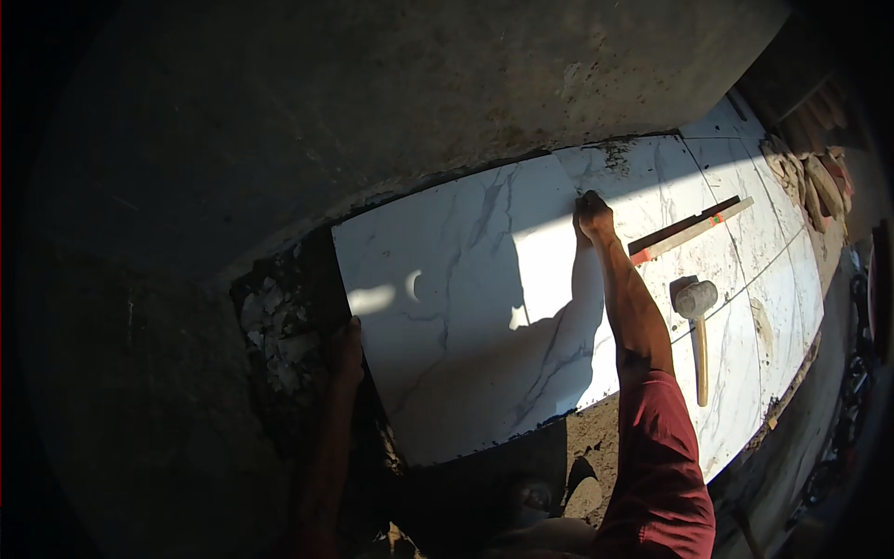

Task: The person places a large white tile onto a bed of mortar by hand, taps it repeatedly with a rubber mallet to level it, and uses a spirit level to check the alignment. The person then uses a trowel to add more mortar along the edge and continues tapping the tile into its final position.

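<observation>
Down in shadow, my left hand (pixel 349 354) is at the left edge of the veined marble-look tile (pixel 470 289), grip too dark to tell. Farther out, my right hand (pixel 595 222) is curled, can't tell around what, near the tile's right edge; grey wall (pixel 372 102) beyond.

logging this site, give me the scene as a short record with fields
left grip: at the left edge of a white veined tile
right grip: near that tile's right end; contents unclear
mallet: lying on neighbouring tiles, handle toward the person
long bar: on the tiles, beyond the mallet
wall: along the tile's far edge
</observation>
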`<move>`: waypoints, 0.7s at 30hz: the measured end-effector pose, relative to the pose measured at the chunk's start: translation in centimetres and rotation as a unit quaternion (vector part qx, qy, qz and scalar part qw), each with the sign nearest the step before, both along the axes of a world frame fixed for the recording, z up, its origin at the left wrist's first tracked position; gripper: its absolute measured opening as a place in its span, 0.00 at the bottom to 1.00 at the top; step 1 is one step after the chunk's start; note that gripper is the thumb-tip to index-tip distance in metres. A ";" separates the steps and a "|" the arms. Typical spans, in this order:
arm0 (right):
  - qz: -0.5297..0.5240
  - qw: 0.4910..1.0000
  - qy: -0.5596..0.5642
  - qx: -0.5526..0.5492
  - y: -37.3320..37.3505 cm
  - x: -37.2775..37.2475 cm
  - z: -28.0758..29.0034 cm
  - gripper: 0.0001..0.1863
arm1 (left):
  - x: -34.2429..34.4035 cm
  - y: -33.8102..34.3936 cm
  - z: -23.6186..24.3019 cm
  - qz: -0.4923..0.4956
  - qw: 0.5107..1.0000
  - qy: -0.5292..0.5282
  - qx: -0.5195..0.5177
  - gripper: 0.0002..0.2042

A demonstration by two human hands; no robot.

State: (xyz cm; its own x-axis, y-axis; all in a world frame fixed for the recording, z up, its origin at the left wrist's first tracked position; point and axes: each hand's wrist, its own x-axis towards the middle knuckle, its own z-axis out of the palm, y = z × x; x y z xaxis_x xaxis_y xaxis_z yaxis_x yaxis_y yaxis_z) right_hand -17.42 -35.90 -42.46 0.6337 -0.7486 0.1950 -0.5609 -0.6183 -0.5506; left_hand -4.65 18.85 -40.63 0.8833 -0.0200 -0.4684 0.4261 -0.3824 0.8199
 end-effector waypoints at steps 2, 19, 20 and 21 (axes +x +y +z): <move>0.007 1.000 0.006 0.003 -0.1 0.6 0.2 0.13 | 0.3 0.3 -0.5 0.003 0.999 -0.023 0.030 0.20; -0.055 0.969 0.147 0.189 -1.7 2.6 4.2 0.10 | 1.1 0.4 -1.7 -0.034 0.998 -0.021 0.056 0.19; -0.051 0.962 0.109 0.246 -1.8 2.1 5.0 0.08 | 0.9 0.0 -1.6 -0.025 0.998 -0.015 0.054 0.18; -0.039 0.957 0.107 0.267 -0.6 2.2 5.7 0.09 | 1.0 0.4 -1.3 -0.028 0.997 -0.015 0.064 0.18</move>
State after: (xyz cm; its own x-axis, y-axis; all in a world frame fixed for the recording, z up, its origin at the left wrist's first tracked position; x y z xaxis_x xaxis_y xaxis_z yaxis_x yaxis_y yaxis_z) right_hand -15.21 -36.50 -36.79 0.5541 -0.7524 -0.3562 -0.7289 -0.2317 -0.6442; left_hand -3.69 19.28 -41.90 0.8962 -0.0105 -0.4436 0.3775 -0.5073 0.7747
